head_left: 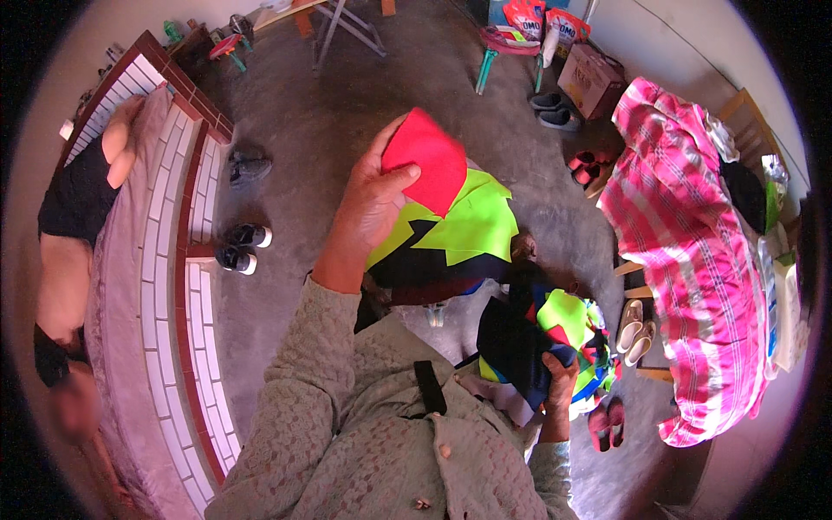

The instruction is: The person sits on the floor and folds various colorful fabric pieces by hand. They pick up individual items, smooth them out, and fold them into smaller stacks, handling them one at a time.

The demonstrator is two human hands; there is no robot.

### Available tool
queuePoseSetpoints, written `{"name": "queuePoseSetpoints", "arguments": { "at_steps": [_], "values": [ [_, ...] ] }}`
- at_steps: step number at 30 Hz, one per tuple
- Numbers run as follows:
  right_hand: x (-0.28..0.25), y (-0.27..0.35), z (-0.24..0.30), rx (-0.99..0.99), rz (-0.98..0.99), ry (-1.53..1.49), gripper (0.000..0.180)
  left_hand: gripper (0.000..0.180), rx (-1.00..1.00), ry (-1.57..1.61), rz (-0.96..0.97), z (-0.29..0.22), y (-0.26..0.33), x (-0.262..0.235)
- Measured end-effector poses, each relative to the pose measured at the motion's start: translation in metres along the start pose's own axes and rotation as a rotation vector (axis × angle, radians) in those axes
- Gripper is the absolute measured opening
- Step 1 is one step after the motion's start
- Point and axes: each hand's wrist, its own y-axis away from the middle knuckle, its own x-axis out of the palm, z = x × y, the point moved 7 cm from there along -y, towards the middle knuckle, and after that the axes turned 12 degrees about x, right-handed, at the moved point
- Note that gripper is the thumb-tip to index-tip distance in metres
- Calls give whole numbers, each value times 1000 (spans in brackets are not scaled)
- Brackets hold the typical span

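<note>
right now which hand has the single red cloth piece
The left hand, raised, pinches the red cloth piece; the right hand grips a mixed-colour bundle.

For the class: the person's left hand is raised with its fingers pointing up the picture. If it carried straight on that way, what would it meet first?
The left hand already grips the red cloth piece. Beyond that lies only bare concrete floor, then probably the folding chair legs; depth is unclear.

Raised red-green-navy cloth (442, 208); bunched scraps (542, 342) below.
</note>
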Motion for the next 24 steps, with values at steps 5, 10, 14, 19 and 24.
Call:
{"name": "queuePoseSetpoints", "arguments": {
  "at_steps": [5, 10, 14, 19, 24],
  "values": [
    [-1, -4, -5, 11, -18, 32, 32, 60, -148, -25, -160, 44, 47, -54],
    [3, -1, -1, 9, -14, 78, 32, 52, -419, -229, -418, 105, 132, -135],
    [3, -2, -1, -9, -8, 77, 32, 50, -426, -376, -473, 105, 148, -142],
    [-3, -4, -5, -18, 11, 7, 34, 48, -420, -436, -502, 94, 149, -134],
    [-3, -8, -8, -24, 21, 42, 31, 40, -396, -490, -549, 86, 155, -141]
  ]
}}
